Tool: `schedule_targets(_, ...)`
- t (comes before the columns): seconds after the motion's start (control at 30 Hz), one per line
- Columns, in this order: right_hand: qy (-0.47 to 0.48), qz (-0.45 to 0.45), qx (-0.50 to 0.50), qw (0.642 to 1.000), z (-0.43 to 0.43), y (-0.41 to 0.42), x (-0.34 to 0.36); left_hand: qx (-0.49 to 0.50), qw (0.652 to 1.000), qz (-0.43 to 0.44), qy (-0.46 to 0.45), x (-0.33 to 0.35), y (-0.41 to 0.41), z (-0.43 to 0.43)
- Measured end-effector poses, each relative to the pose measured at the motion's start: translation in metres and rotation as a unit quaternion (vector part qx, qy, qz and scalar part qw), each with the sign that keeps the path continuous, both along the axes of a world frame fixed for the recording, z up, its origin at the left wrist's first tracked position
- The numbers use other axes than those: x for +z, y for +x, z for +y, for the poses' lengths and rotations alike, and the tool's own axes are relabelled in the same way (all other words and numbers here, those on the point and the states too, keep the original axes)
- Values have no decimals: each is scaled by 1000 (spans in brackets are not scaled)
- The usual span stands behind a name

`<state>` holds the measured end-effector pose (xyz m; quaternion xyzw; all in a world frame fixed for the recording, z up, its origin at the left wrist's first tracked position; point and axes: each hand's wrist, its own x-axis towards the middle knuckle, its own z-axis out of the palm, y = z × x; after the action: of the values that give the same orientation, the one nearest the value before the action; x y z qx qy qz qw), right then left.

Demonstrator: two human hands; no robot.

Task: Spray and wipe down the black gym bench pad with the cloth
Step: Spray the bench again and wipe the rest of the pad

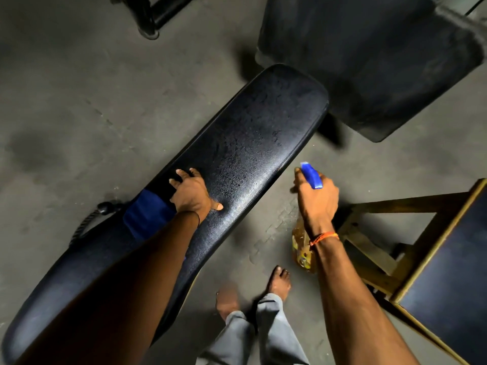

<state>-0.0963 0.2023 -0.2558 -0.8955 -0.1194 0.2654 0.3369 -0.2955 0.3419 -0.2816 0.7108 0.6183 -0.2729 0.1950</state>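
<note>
— Where do we see the bench pad [250, 143]?
— It runs slantwise across the middle of our view, from lower left to upper right, black, with fine droplets speckling its middle stretch.
— And the cloth [147, 214]?
— Blue, lying on the pad's left half, partly under the left forearm. The left hand [191, 192] rests on its upper end, fingers spread, thumb pressing the bare pad.
— The right hand [317, 196]?
— We find it off the pad's right edge, above the floor [79, 101], fingers wrapped round the neck of the spray bottle [312, 177]. The blue head points up and away; the yellowish body hangs below the wrist.
— Around that?
— Two bare feet [279, 281] under grey trousers [274, 327], a wooden stool [395, 206] at right, and another dark pad [369, 61] beyond.
</note>
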Motion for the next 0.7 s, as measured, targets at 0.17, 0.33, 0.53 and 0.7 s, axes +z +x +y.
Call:
schedule_targets(0.17, 3, 47, 19, 999, -21, -2, -7, -1, 1000, 3, 0, 0, 1, 1)
schedule_targets(0.33, -32, 112, 155, 981, -40, -48, -17, 1, 1000, -5, 0, -1, 0, 2)
schedule_targets(0.53, 11, 85, 66, 994, -18, -30, -13, 3, 1000, -13, 7, -1, -1, 1)
schedule_targets(0.7, 91, 37, -35, 995, 15, 18, -2, 7, 1000, -15, 11, 0, -2, 1)
